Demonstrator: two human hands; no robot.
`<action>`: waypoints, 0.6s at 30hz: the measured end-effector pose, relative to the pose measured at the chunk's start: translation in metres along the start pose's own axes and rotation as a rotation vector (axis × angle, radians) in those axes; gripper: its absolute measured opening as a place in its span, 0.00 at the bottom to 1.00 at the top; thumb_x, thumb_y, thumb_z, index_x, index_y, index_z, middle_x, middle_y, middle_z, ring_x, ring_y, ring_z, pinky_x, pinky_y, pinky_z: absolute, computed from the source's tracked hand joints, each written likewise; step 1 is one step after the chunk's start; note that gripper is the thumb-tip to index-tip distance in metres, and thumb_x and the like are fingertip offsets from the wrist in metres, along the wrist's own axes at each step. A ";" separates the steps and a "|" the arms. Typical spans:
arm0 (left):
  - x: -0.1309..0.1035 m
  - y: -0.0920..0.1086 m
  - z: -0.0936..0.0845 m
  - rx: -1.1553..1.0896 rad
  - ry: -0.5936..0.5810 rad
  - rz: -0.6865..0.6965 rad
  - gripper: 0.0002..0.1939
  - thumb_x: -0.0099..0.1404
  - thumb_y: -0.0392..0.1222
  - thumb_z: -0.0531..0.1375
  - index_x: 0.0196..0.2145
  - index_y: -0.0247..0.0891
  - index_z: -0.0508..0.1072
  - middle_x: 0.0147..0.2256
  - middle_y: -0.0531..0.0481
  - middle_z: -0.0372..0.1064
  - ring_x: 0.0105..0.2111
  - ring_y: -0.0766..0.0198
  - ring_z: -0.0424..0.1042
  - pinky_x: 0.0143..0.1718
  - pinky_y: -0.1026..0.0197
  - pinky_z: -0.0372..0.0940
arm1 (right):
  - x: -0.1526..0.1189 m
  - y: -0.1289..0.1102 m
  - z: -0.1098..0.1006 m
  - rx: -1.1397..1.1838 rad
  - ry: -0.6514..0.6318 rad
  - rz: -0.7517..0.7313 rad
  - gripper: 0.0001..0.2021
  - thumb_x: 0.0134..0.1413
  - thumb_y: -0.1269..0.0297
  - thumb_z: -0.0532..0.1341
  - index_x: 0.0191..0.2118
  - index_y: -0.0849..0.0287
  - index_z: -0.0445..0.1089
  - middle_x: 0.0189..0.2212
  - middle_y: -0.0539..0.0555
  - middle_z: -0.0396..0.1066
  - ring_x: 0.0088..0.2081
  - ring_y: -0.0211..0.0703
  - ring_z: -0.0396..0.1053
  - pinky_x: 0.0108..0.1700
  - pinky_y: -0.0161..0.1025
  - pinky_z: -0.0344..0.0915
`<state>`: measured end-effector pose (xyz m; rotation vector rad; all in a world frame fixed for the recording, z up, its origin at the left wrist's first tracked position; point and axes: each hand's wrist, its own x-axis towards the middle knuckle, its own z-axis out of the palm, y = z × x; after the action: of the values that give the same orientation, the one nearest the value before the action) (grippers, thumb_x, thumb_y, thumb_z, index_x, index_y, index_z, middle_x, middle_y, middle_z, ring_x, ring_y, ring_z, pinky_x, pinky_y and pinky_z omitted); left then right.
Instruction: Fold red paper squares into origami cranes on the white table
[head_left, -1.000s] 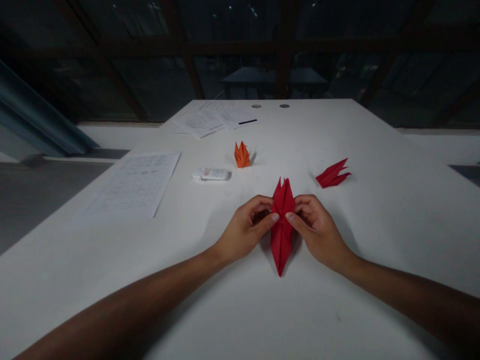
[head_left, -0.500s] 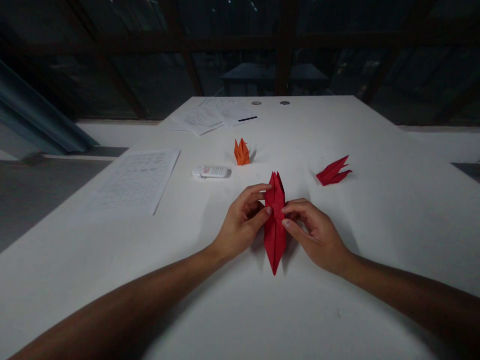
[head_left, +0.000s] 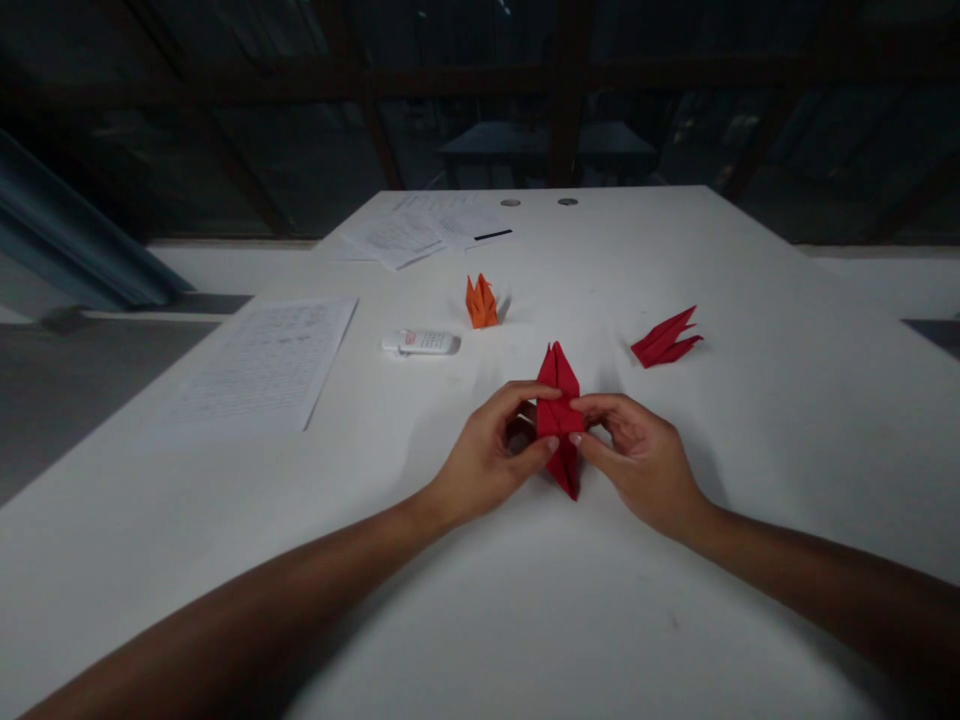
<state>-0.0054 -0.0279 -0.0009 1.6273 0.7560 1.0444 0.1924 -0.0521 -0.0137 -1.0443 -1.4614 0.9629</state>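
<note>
Between my two hands is a folded red origami paper (head_left: 560,415), with pointed tips at its far and near ends. My left hand (head_left: 501,440) grips its left side, the index finger lying across the front and the thumb lower down. On the right edge my right hand (head_left: 636,445) pinches the paper between thumb and fingers. Beyond them stands a small orange origami piece (head_left: 481,303). A second red origami piece (head_left: 666,340), with long split points, lies to the right, apart from my hands.
A white tube-like item (head_left: 421,343) with printed text lies left of the orange piece. Printed sheets (head_left: 262,365) rest on the left of the white table (head_left: 480,620), and more papers (head_left: 409,238) lie at the far left. Two round discs (head_left: 568,202) sit near the far edge.
The red paper has tilted, with its near tip moved right and farther from me. A broad band now shows across its middle. My left index finger has come over its front.
</note>
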 end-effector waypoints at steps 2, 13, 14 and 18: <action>0.001 -0.001 -0.001 0.101 0.021 0.076 0.17 0.67 0.37 0.64 0.53 0.42 0.73 0.50 0.42 0.70 0.44 0.60 0.72 0.44 0.58 0.69 | 0.000 -0.001 -0.001 -0.054 0.010 -0.053 0.12 0.59 0.71 0.65 0.47 0.52 0.74 0.43 0.53 0.75 0.45 0.46 0.73 0.50 0.46 0.70; -0.003 0.002 -0.010 0.750 0.120 0.568 0.11 0.68 0.35 0.64 0.48 0.39 0.76 0.26 0.56 0.71 0.26 0.69 0.67 0.34 0.60 0.60 | -0.006 -0.006 -0.004 0.035 -0.143 -0.003 0.08 0.66 0.62 0.62 0.50 0.50 0.71 0.29 0.47 0.72 0.29 0.39 0.70 0.30 0.36 0.66; -0.003 0.003 -0.009 0.734 0.107 0.559 0.11 0.68 0.34 0.63 0.49 0.39 0.75 0.29 0.54 0.73 0.27 0.68 0.69 0.35 0.59 0.61 | -0.006 -0.006 -0.004 0.075 -0.172 0.008 0.08 0.67 0.62 0.61 0.50 0.50 0.70 0.30 0.48 0.73 0.32 0.39 0.72 0.33 0.36 0.67; -0.004 0.007 -0.007 0.597 0.012 0.521 0.19 0.67 0.34 0.62 0.55 0.38 0.71 0.43 0.45 0.76 0.41 0.61 0.74 0.43 0.57 0.67 | 0.000 -0.007 -0.004 0.182 -0.161 0.020 0.05 0.66 0.61 0.62 0.45 0.52 0.71 0.36 0.50 0.74 0.38 0.39 0.73 0.42 0.37 0.69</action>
<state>-0.0138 -0.0306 0.0058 2.4216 0.7053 1.2609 0.1958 -0.0542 -0.0070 -0.8667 -1.4646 1.1937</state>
